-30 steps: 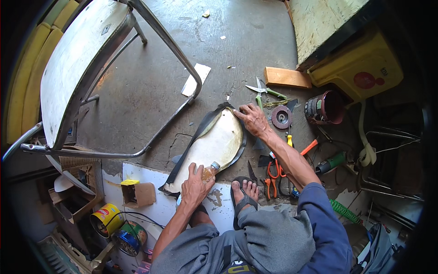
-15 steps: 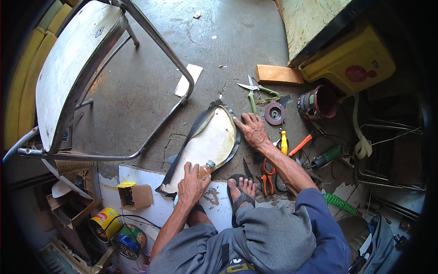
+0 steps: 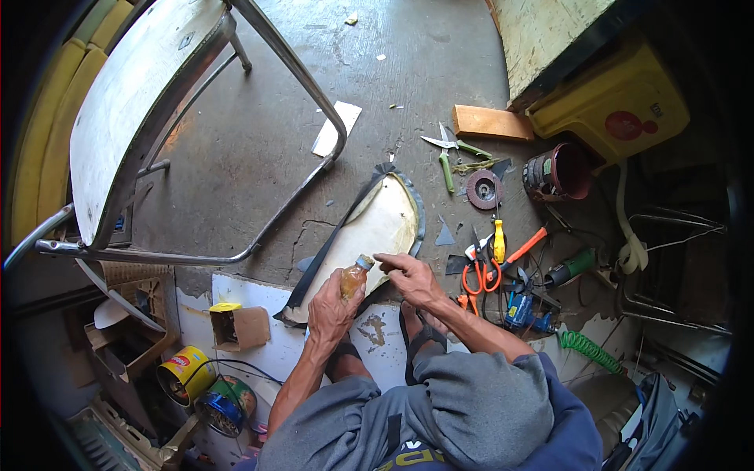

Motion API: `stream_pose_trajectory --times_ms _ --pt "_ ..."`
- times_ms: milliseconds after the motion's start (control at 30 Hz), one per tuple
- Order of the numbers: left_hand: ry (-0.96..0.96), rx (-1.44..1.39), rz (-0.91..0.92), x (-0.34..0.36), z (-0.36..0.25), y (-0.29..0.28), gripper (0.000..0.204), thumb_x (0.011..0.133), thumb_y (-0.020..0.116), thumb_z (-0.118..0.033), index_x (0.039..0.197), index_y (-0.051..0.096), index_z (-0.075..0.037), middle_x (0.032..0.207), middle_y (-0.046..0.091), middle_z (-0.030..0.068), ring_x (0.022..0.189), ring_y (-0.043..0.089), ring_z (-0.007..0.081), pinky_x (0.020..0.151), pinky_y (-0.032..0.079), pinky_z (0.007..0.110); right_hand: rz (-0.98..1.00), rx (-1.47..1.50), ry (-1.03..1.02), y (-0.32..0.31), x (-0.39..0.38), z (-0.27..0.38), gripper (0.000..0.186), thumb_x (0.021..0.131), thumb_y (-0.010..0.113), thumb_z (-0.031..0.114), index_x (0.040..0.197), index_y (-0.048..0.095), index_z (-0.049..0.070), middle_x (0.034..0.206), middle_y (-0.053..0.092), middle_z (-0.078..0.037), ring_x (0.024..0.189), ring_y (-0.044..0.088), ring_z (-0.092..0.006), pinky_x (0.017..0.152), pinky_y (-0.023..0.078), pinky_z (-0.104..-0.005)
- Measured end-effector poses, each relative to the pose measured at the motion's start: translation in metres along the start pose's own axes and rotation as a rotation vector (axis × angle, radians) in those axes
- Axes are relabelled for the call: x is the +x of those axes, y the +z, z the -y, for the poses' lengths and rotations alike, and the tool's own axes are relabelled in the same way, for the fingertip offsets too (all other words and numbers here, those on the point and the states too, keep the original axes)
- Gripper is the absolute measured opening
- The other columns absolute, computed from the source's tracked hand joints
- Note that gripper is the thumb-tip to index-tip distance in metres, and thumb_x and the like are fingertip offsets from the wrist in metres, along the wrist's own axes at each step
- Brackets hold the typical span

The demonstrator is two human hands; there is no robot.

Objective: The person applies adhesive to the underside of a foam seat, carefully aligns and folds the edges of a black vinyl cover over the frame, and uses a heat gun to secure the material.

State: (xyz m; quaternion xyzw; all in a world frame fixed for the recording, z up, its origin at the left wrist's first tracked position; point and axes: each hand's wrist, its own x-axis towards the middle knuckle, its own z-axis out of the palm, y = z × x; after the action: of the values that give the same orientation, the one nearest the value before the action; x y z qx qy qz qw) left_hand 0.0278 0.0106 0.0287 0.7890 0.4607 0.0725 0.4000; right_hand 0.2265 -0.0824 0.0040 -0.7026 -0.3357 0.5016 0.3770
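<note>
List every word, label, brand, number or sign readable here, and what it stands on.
I don't copy wording or brands; the print stands here:
Yellow can: pale lettering on a red patch.
Yellow plastic piece: red round mark, small dark lettering.
Dark garment at the lower edge: large letters, partly cut off.
Dark-red bucket: patchy label, too small to read.
Bottle in the left hand: no legible lettering.

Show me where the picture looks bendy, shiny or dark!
Head view: fisheye bending near the round black rim; head view: pale glare on the grey concrete floor toward the top; head view: deep shadow beneath the rounded yellow plastic panel at right.
</note>
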Motion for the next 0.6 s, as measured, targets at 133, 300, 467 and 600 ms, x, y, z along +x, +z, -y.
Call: stream_pose_trajectory --times_ms 133,300,467,600 --pt "0.011 0.002 0.006 -0.001 0.000 -0.004 0.053 0.096 0.071 -0.043 0.124 0.062 0.000 0.092 0.069 0.0258 0.084 0.069 0.0453 0.072 0.054 0.048 0.014 0.041 -0.037 0.011 0.006 -0.002 0.050 0.092 0.053 0.011 0.140 0.066 0.013 0.119 0.072 -0.015 0.107 0.069 -0.0252 0.097 0.053 -0.0346" --pt "-0.019 0.121 0.044 -0.001 -0.008 -0.008 0.051 0.094 0.072 -0.041 0.123 0.062 0.000 0.089 0.068 0.0244 0.085 0.069 0.0451 0.073 0.054 0.050 0.066 0.092 -0.081 0.010 0.002 -0.007 0.047 0.090 0.053 0.009 0.134 0.072 0.014 0.107 0.069 -0.012 0.101 0.066 -0.0226 0.095 0.052 -0.0325" --pt "-0.085 0.187 0.095 -0.003 0.005 -0.002 0.056 0.091 0.074 -0.040 0.128 0.063 0.000 0.107 0.068 0.0221 0.094 0.070 0.0428 0.080 0.057 0.050 -0.020 -0.007 -0.254 -0.027 0.023 0.000 0.042 0.086 0.052 0.004 0.119 0.077 0.009 0.105 0.067 -0.010 0.103 0.063 -0.0203 0.096 0.052 -0.0349" --pt "-0.111 0.220 0.117 -0.008 0.000 0.004 0.060 0.090 0.075 -0.041 0.131 0.064 0.001 0.124 0.065 0.0199 0.100 0.070 0.0422 0.085 0.058 0.049 -0.404 -0.689 -0.364 -0.091 0.095 -0.049 0.043 0.087 0.057 0.004 0.124 0.076 0.013 0.100 0.064 -0.012 0.098 0.062 -0.0275 0.086 0.054 -0.0408"
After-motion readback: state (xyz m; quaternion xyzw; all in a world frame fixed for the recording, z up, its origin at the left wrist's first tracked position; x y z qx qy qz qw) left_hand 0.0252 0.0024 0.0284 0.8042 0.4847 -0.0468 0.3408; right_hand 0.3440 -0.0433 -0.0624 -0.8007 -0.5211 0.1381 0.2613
